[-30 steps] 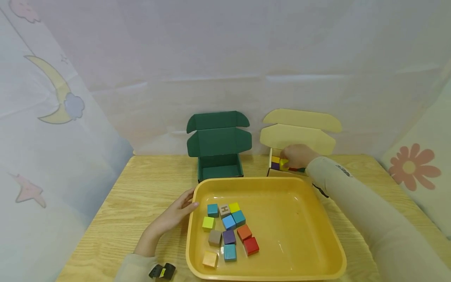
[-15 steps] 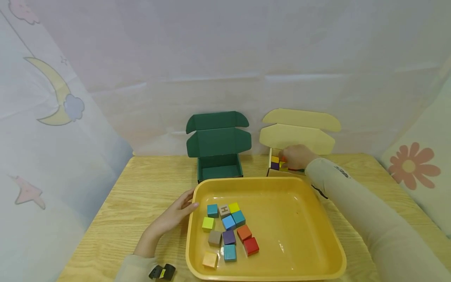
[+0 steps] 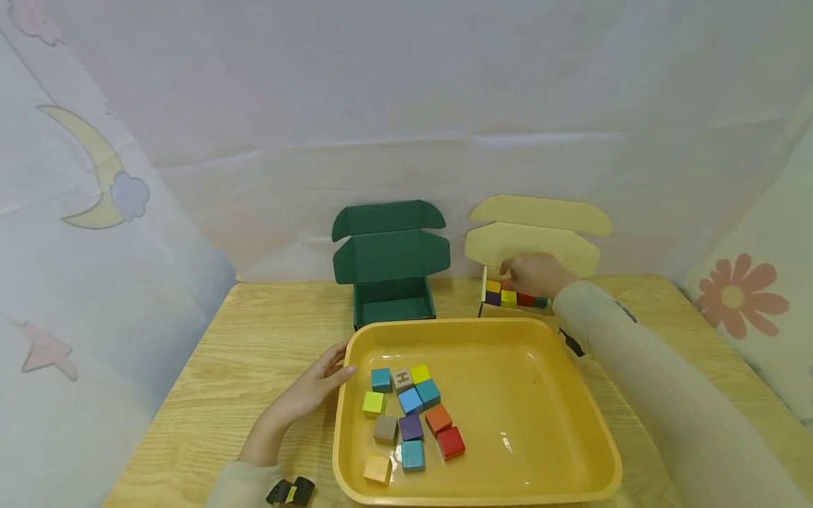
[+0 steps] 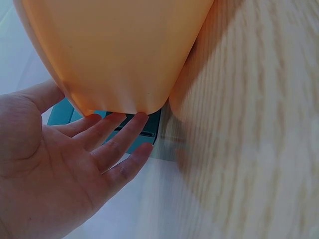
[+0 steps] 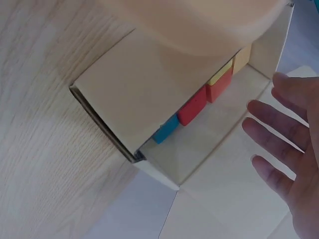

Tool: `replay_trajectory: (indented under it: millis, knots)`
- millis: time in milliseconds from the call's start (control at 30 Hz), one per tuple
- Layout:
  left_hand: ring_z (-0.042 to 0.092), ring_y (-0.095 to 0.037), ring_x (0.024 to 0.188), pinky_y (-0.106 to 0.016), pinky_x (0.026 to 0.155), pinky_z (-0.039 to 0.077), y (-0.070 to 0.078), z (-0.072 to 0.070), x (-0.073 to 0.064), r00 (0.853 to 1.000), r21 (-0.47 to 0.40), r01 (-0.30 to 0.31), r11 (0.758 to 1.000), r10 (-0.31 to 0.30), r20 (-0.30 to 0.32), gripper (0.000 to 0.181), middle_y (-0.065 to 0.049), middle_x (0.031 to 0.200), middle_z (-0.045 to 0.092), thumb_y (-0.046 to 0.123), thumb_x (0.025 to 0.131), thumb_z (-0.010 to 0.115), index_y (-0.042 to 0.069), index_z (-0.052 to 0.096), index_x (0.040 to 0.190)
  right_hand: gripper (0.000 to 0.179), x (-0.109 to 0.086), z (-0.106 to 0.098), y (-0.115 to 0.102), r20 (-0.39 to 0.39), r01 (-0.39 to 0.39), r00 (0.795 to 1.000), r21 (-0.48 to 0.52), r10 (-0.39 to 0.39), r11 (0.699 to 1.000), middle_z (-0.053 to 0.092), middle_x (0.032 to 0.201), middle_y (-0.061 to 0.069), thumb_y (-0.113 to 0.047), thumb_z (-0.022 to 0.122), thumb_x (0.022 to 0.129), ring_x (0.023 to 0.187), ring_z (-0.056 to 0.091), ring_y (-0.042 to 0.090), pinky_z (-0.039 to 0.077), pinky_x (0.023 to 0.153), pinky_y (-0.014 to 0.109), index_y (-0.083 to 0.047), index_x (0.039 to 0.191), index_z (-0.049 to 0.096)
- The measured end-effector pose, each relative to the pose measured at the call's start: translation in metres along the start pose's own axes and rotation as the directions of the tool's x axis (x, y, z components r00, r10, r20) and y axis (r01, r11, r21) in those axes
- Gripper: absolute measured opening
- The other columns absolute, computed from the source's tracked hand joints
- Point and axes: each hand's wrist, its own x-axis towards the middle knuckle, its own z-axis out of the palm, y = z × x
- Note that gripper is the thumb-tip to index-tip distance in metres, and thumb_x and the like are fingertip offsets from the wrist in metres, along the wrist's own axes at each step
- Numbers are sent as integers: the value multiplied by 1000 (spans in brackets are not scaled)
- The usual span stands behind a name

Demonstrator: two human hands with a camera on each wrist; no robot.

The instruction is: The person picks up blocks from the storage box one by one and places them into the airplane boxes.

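My left hand (image 3: 305, 391) rests at the left rim of a yellow tray (image 3: 533, 416), thumb at the rim. In the left wrist view its spread fingertips touch the tray's outer wall (image 4: 119, 55). Wooden cubes of several colours lie in the tray's left half, among them a red cube (image 3: 451, 443) and one marked H (image 3: 403, 380). My right hand (image 3: 540, 273) is over a pale yellow box (image 3: 532, 243) and holds nothing. Its fingers spread apart in the right wrist view. Inside the box sit a yellow cube (image 3: 509, 298), a red cube (image 5: 192, 106), a teal cube (image 5: 166, 130) and others.
A green box (image 3: 394, 309) with its lid raised stands left of the pale yellow box, behind the tray. A pale printed cloth (image 3: 381, 92) hangs behind the wooden table (image 3: 267, 317). A black strap (image 3: 291, 491) is at the left wrist.
My right hand has let go of the yellow cube in the pale yellow box and risen slightly, so more cubes show there. The left hand stays at the tray.
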Motion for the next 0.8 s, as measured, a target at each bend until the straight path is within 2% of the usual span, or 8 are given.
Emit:
replay_trajectory:
  millis: [67,167,267,467,800]
  knots:
    - [22,-45,144,-57,114,24,0,0,-1,1000,-2,3,1000,-3,-4,61,-25,157,26,24,106,49,1,21,155,27,-2,-1,-4,-30,-4,1000,-4,3,1000,74,101,11,-24,68,95,84,70,27,58,79,45,-3,112,72]
    - [23,-46,144,-58,114,25,0,0,-1,1000,-1,3,1000,-3,-5,61,-26,157,27,24,106,49,1,21,155,27,-6,-4,-10,-61,-2,998,0,2,1000,74,96,10,-24,66,96,81,70,26,58,75,44,-4,112,72]
    - [24,-46,143,-58,114,25,0,0,-1,1000,3,5,1000,-5,-6,60,-25,156,28,25,106,49,2,22,155,27,-10,-6,-16,-76,9,997,10,-8,1000,73,92,8,-25,67,95,78,69,24,58,70,43,-4,111,71]
    - [24,-46,143,-58,113,25,1,1,-1,1000,14,23,1000,-23,-20,60,-24,156,29,26,106,50,3,23,155,27,-18,-13,-26,-97,31,995,21,-28,999,74,96,7,-25,71,93,78,70,24,58,67,41,-5,111,71]
    - [24,-46,143,-58,113,26,2,0,-1,999,20,26,999,-26,-20,60,-24,156,29,25,106,50,2,23,155,28,-30,-20,-51,-178,136,975,8,-132,991,72,90,5,-24,79,87,74,66,20,57,70,41,-7,108,74]
